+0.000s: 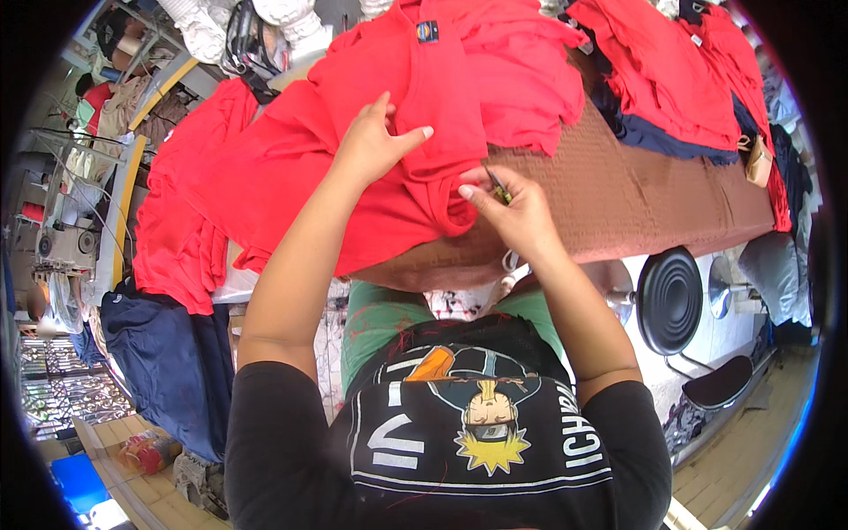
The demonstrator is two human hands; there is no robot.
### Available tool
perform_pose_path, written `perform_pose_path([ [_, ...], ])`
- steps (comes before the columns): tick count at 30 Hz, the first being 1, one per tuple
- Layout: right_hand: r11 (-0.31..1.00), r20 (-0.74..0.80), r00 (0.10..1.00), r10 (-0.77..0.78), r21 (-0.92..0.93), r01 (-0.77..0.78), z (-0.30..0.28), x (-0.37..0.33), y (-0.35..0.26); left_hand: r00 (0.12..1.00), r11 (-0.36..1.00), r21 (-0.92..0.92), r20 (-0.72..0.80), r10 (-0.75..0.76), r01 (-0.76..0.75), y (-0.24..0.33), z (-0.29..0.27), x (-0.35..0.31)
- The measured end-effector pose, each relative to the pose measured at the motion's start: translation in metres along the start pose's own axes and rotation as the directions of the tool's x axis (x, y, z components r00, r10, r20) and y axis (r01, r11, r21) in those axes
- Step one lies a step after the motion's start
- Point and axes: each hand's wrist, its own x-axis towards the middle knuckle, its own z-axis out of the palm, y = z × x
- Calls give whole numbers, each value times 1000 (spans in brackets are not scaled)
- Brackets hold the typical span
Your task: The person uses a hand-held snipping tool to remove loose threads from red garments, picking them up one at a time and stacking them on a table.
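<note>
A red garment [353,208] with a small dark label near its top lies spread in front of me on a brown-covered table [609,199]. My left hand [375,146] is over the cloth, thumb and fingers apart, with nothing held. At the garment's near right edge, beside a folded-over sleeve or cuff, is my right hand [517,208]. Its fingers are closed round small thread snips [498,186], the dark pointed end up. That thumb is close to the red edge; whether it touches the cloth, I cannot tell.
More red garments [667,79] lie over navy ones at the table's right. Red cloth [194,194] hangs off the left end, above navy cloth [168,362]. A round black stool [670,300] stands at the right, and a sewing machine [66,243] at the far left.
</note>
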Motion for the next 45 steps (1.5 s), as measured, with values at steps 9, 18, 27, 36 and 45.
perform_pose_path([
  [9,985,-225,963,-145,61,162,33,16,-12,983,856,-516,172,70,30,54,-21,20],
  [18,817,-493,870,-11,497,292,-51,25,-110,832,788,-486,196,520,-378,129,-56,46],
  [27,821,-643,754,-131,356,446,-161,31,-81,903,443,817,203,379,-370,65,-133,63],
  [36,973,-291,953,86,228,-18,-187,-15,11,997,849,525,73,28,-62,49,-93,-113],
  [45,876,-278,959,-57,-475,-85,-172,-33,13,926,984,-116,338,168,-136,27,-80,-128],
])
